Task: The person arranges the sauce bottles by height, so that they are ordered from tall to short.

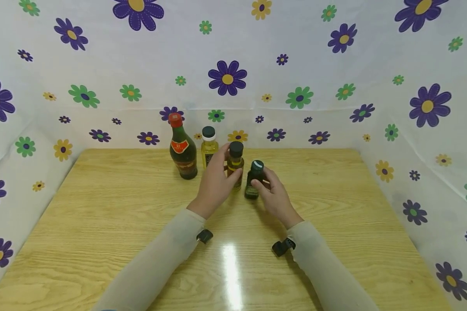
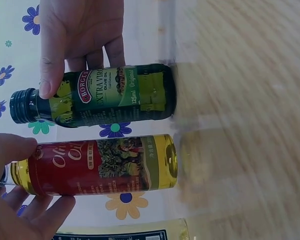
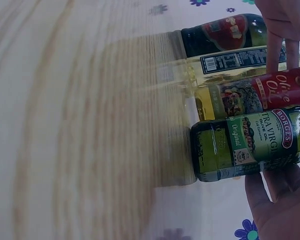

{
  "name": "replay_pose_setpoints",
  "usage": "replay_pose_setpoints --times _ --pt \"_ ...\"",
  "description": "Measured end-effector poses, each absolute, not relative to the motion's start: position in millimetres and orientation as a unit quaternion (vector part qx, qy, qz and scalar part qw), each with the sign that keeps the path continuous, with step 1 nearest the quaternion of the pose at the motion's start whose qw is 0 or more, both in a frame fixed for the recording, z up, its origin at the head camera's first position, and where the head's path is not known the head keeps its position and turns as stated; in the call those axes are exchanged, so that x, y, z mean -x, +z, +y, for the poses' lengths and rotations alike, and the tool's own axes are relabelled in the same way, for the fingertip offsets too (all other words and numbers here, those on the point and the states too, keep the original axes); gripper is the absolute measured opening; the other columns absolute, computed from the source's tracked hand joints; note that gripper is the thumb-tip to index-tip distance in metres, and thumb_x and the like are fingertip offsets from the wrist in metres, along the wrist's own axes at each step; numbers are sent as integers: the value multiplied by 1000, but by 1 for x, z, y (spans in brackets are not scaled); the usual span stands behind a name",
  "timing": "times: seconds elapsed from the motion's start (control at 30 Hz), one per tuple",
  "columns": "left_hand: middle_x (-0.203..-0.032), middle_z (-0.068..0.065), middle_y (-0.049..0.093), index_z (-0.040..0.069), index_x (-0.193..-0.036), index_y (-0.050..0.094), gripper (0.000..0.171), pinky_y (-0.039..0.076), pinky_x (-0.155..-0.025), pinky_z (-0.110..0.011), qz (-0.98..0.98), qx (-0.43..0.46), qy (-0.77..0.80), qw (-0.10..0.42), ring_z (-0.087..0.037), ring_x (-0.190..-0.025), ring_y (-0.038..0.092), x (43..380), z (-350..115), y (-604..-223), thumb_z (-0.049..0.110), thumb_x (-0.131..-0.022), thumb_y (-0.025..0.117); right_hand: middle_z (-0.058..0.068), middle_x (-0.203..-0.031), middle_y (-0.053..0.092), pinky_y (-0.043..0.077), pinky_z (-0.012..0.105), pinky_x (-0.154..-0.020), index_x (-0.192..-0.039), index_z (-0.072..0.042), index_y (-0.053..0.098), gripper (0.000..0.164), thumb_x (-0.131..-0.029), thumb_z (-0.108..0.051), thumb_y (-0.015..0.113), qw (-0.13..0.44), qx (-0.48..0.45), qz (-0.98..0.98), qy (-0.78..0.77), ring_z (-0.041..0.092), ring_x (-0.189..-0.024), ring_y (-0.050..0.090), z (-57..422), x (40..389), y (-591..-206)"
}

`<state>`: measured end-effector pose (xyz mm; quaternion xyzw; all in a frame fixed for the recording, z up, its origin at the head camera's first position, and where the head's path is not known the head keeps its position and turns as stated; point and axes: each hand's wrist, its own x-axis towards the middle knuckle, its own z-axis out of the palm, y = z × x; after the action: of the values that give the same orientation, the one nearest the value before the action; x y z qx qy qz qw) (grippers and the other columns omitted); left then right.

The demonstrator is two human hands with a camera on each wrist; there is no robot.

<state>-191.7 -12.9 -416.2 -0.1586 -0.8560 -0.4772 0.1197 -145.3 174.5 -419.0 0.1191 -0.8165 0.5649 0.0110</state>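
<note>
My left hand point(image 1: 214, 183) grips a small olive oil bottle point(image 2: 70, 167) near its neck, thumb on one side and fingers on the other. That bottle has a red label, golden oil and a black cap. To its right, my right hand point(image 1: 275, 198) holds a dark green Borges olive oil bottle point(image 2: 110, 95) between thumb and fingers. Both bottles are upright, side by side with a narrow gap, their bases at the tabletop. Behind my left hand is a clear bottle of yellow oil point(image 1: 209, 149), partly hidden by that hand.
A taller dark green bottle point(image 1: 183, 155) with a red cap stands at the left end of the row. The wooden table point(image 1: 101, 207) reaches back to a white cloth point(image 1: 249, 47) with printed flowers, which also hangs along both sides.
</note>
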Motion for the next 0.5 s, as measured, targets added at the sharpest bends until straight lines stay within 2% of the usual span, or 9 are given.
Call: replay_pose_setpoints --times 0.2,0.33,0.5 --pt "-140 -8 60 22 -164 25 83 55 -102 -42 -870 159 -446 136 -22 -129 59 197 -7 -409 17 -97 75 26 -153 43 44 54 -113 -155 0 41 50 -108 -10 55 15 -120 -815 567 45 -139 48 177 154 -435" --pt "-152 -7 52 27 -165 22 85 51 -107 -43 -877 166 -427 143 -23 -135 56 199 -5 -408 16 -98 73 23 -154 42 44 53 -113 -157 -5 40 52 -108 -13 55 20 -118 -811 572 42 -140 47 181 164 -454" --pt "-160 -5 43 29 -165 21 85 44 -115 -45 -881 162 -422 142 -25 -140 51 202 -3 -409 16 -99 72 19 -152 45 45 51 -113 -156 -9 43 52 -107 -19 57 28 -127 -808 575 38 -139 49 184 166 -459"
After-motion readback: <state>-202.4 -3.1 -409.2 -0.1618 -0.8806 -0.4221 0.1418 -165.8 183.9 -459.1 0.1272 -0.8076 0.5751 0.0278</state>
